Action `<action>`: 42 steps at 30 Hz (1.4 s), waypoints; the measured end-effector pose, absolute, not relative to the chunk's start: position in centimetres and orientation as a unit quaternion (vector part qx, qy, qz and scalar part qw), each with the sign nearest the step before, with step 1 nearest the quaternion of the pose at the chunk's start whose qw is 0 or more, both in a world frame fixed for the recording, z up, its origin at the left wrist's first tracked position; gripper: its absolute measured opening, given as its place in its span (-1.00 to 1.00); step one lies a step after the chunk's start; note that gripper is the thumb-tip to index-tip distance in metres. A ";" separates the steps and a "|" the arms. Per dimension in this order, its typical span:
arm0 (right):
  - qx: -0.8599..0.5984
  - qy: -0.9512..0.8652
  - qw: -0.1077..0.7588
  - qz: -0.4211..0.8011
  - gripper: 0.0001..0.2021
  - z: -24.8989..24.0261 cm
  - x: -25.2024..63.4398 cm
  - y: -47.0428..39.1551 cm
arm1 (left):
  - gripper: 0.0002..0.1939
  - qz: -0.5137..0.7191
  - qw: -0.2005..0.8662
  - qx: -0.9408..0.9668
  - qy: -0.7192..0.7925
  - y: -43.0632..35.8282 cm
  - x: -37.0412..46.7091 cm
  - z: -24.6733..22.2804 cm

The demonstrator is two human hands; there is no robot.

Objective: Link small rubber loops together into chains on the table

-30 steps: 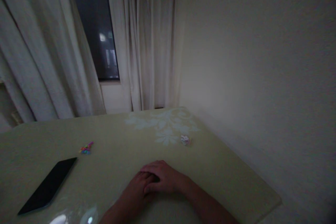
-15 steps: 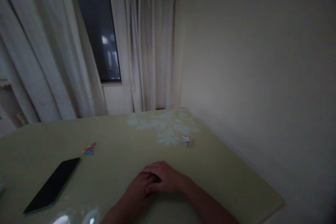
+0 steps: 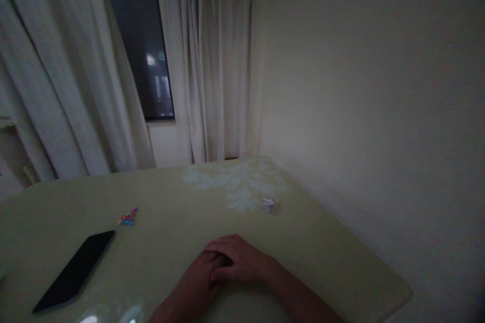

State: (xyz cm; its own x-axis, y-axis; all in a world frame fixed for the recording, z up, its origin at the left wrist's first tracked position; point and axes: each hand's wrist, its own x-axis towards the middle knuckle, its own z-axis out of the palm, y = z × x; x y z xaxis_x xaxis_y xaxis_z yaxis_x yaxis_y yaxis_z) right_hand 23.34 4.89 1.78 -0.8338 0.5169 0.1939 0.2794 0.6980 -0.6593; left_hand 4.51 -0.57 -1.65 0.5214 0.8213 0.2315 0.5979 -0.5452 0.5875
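Note:
My right hand (image 3: 242, 257) lies over the fingers of my left hand (image 3: 202, 272), both on the table (image 3: 182, 232) in the lower middle of the head view. The right fingers are closed across the left ones, with the thumb pressed along the near side. Partly covered, the left fingers look curled in; no object shows in either hand. Beyond the hands to the right sits a small clear packet (image 3: 269, 205) with pale contents. A little heap of bright, multicoloured small pieces (image 3: 128, 217) lies farther left.
On the left of the table is a flat black tablet-like slab (image 3: 76, 272). Light reflections (image 3: 131, 313) shine on the glossy top near its front. Pale curtains (image 3: 204, 60) and a dark window (image 3: 140, 40) stand behind; a bare wall (image 3: 359, 111) borders the right.
Both hands keep the same clasped pose and place. Only a very slight shift of the whole view shows; the objects on the table stay where they were.

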 end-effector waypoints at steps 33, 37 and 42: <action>-0.660 -0.686 0.295 0.080 -0.40 -0.9 35.7 14.6 | -0.43 0.238 0.095 0.876 0.409 0.1 3.4 -3.9; -0.632 -0.704 0.306 0.105 -0.43 -0.7 34.9 14.0 | -0.44 0.231 0.086 0.875 0.417 0.3 3.3 -4.3; -0.410 -0.845 0.247 0.238 -0.35 1.0 29.8 10.4 | -0.38 0.282 0.090 0.808 0.509 0.8 2.8 -3.0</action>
